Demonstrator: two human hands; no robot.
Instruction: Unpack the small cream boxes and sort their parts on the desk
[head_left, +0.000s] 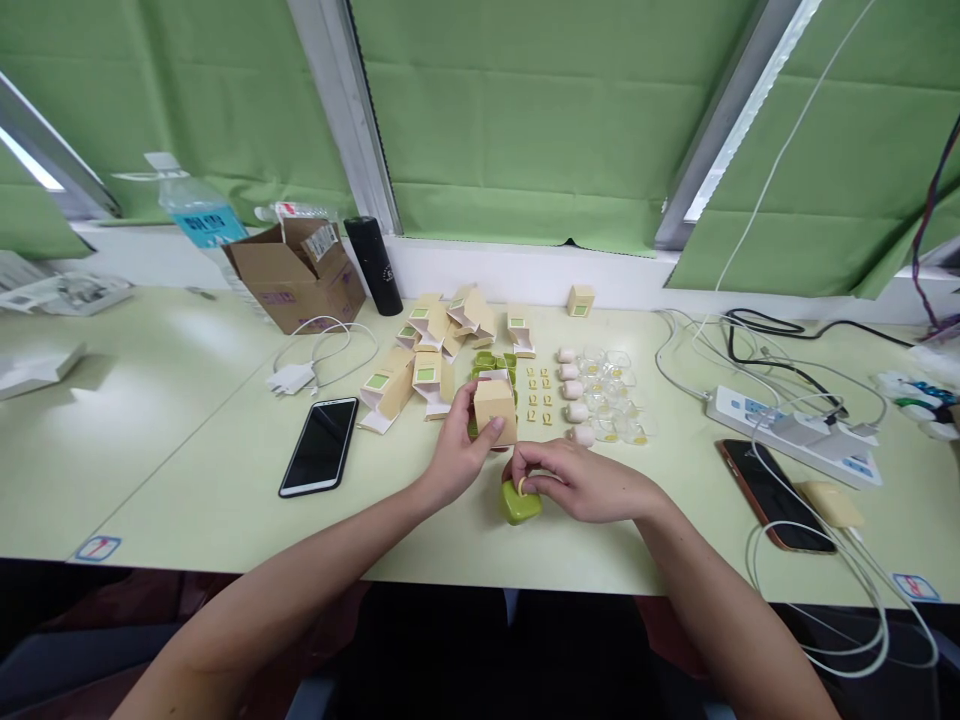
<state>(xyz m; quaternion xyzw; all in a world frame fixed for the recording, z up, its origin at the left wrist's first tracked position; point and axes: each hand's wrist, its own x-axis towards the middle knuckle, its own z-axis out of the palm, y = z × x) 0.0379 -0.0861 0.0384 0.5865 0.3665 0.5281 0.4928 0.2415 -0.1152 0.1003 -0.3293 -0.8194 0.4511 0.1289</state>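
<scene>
A small tan cardboard box is gripped in my left hand, thumb across its front. Just to the right and lower, my right hand pinches a small yellow ring at the top of a glossy green case. Whether the case's base touches the table is hard to tell. More green cases stand behind the box, partly hidden by it. Rows of small yellow ring pieces lie to their right. Beyond these are pale pink cylinders and clear plastic pieces.
Several tan boxes with loose flaps lie behind my left hand; one box stands by the wall. Phones lie on both sides. A power strip with tangled cables sits right. A brown carton and black bottle stand back left.
</scene>
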